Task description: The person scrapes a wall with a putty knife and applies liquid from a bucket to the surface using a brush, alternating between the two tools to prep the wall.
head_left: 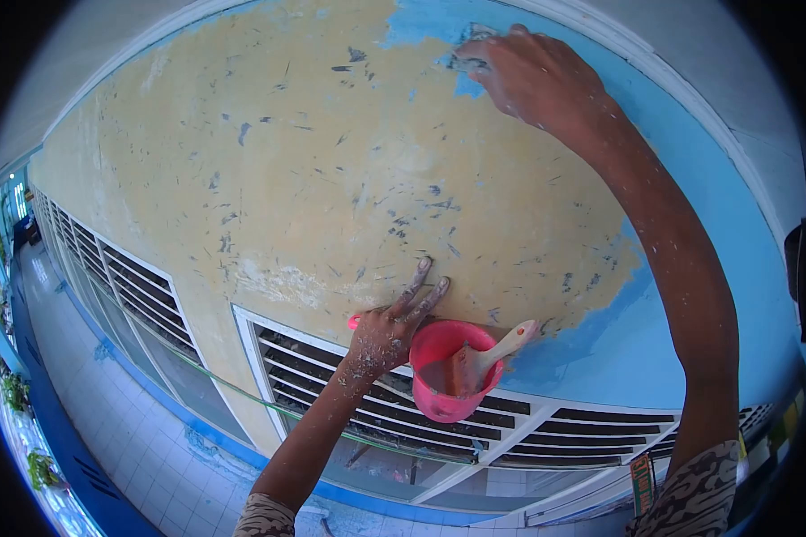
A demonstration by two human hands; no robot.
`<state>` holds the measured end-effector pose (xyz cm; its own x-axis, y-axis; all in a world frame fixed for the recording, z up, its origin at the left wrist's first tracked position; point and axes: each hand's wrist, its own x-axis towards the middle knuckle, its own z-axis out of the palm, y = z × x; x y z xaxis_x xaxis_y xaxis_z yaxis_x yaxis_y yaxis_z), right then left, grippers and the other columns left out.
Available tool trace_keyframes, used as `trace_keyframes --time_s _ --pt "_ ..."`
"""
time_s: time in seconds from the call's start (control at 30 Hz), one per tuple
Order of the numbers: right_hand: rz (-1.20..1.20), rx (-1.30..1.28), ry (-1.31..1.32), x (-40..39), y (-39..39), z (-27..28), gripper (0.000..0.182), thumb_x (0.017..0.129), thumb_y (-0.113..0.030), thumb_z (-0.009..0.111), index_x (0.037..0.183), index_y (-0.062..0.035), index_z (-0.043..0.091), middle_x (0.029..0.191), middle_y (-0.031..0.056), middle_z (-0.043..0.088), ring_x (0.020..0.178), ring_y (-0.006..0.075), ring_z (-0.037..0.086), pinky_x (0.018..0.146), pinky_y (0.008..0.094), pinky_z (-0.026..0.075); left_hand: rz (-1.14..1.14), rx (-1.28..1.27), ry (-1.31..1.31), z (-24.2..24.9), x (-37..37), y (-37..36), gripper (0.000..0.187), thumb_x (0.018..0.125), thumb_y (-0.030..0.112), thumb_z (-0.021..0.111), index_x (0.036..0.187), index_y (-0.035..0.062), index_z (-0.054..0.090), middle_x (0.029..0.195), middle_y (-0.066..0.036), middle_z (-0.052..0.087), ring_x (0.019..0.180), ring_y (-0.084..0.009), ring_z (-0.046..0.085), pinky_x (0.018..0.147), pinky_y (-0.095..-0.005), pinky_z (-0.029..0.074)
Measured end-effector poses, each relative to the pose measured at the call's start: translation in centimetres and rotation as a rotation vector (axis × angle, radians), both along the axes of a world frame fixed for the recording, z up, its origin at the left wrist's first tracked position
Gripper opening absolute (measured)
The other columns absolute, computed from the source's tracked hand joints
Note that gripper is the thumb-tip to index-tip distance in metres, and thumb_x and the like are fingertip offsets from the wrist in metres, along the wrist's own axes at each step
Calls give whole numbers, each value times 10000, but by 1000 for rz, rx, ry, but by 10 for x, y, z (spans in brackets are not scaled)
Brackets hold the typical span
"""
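- Wall (313,179) straight ahead: flat yellowed patch, bare across the middle and left, so room to sweep there.
- My right hand (533,76) and forearm cross the upper right, blocking that diagonal.
- My left hand (390,331) braced on the wall low centre, pink bucket (452,371) with a brush (497,349) hanging just right of it.
- Louvred vents (376,403) below, white frame edge stands proud.
- White trim (672,80) closes the top right.
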<state>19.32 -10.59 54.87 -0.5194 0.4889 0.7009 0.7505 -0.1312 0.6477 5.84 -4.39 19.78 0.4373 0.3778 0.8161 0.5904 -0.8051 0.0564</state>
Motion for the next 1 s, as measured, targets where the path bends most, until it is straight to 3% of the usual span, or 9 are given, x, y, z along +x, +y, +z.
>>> trace_keyframes --time_s 0.1,0.23,0.33,0.4,0.63,0.73,1.0 --pt "-47 -131 35 -23 7 12 342 1012 -243 641 1352 -219 672 1171 139 729 1097 304 692 980 461 564 -5 3 16 0 -3 0 766 897 234 684 1599 264 380 1668 -156 320 891 -358 751 681 -461 616" --pt "-69 -56 -3 13 -21 -1 333 1013 -244 637 1341 -192 673 1132 150 734 1116 305 686 985 463 557 3 7 9 0 -4 0 768 895 240 684 1600 264 378 1670 -153 317 895 -361 750 687 -462 617" --pt "-83 45 12 21 -14 -6 325 1008 -256 646 1322 -181 680 1093 153 727 1081 302 692 972 465 556 6 7 -16 0 0 -1 770 894 244 684 1601 264 377 1671 -150 315 899 -363 749 692 -463 618" --pt "24 -35 7 9 -5 -3 336 1009 -268 646 1336 -202 679 1097 161 716 1033 309 701 936 468 565 -3 11 4 1 0 -1 771 894 247 684 1601 264 377 1672 -149 313 901 -364 749 695 -464 619" --pt "-56 -118 32 34 -34 -22 341 993 -262 665 1325 -188 690 1119 181 707 996 327 702 887 455 584 -24 22 -9 2 -1 1 775 891 257 683 1602 265 374 1675 -143 308 908 -369 747 706 -466 621" --pt "-50 85 19 40 -23 -31 338 988 -241 670 1320 -180 693 1096 194 709 976 333 705 890 456 584 -26 27 -26 -1 -4 1 776 890 261 683 1602 265 373 1677 -141 305 912 -371 747 711 -467 622" --pt "-71 -74 25 38 -40 -27 345 985 -221 669 1326 -171 687 1166 209 716 1090 361 690 974 468 566 -45 -32 11 6 -2 -8 769 898 259 676 1604 263 371 1680 -141 298 955 -371 739 728 -462 625"
